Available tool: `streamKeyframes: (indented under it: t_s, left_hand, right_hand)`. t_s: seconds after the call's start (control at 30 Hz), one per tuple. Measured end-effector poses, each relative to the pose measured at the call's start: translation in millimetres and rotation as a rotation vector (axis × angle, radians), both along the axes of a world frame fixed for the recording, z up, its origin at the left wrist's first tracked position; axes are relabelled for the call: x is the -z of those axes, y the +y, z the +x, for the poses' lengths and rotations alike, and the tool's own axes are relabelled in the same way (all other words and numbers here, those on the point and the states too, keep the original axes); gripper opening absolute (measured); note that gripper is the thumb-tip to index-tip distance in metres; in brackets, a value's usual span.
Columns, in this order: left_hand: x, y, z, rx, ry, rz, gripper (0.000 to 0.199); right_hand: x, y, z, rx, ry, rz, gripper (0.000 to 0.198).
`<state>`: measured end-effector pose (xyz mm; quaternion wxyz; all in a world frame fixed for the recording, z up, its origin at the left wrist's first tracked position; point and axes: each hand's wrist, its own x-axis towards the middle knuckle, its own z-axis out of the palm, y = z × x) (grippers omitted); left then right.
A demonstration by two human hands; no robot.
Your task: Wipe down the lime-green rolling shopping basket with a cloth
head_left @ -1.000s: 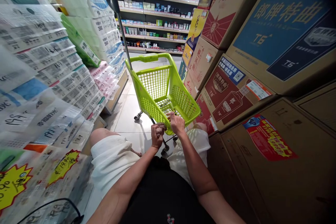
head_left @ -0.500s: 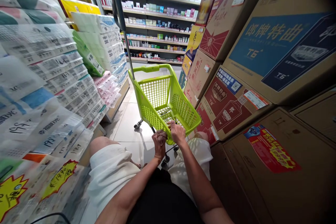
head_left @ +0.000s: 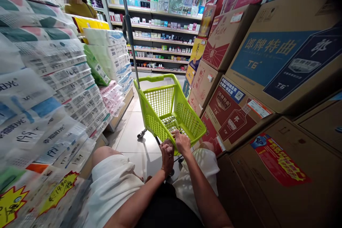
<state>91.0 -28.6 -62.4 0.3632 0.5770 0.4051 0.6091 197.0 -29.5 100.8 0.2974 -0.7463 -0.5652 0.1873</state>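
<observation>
A lime-green shopping cart (head_left: pixel 192 119) with a perforated plastic basket stands between my knees, and nothing is visible in it. My left hand (head_left: pixel 167 151) is closed, fingers curled in, right at the basket's near left corner. Close beside it, my right hand (head_left: pixel 182 143) is bent with thumb and fingers drawn together over the near rim. The rim behind both hands is hidden, and I cannot tell whether they grip it or something small. A long dark pole handle (head_left: pixel 128 28) rises from the cart's far left corner.
Wrapped tissue packs (head_left: pixel 61 57) are stacked along my left, with yellow price tags (head_left: pixel 57 190) in front. Cardboard liquor boxes (head_left: pixel 269 53) rise on the right. Cosmetics shelves (head_left: pixel 160 30) close off the far end. A person in an olive top (head_left: pixel 80 10) stands behind the tissue stacks.
The view has tilted up slightly, so the scene sits lower and more of the person shows. My hands stay together at the basket's near edge, with the left hand turned more upright.
</observation>
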Motion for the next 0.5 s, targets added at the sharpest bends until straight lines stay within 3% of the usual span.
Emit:
streamKeyframes:
  t_s: [0.17,0.27,0.4,0.5]
  left_hand:
    - [16.0,-11.2,-0.2,0.067,0.049,-0.053,0.044]
    - [22.9,-12.0,3.7,0.017,0.053,0.016,0.041]
    - [16.0,-7.8,4.3,-0.038,0.117,0.195,0.017]
    - [9.6,-8.0,-5.1,0.084,0.132,0.143,0.016]
  right_hand:
    - [-1.7,-0.7,-0.9,0.0,0.006,-0.003,0.065]
    - [-1.2,-0.5,-1.2,-0.007,0.009,-0.015,0.064]
    - [-1.7,-0.2,-2.2,-0.011,0.0,-0.024,0.062]
    - [-3.3,-0.2,-3.1,-0.005,-0.005,-0.032,0.062]
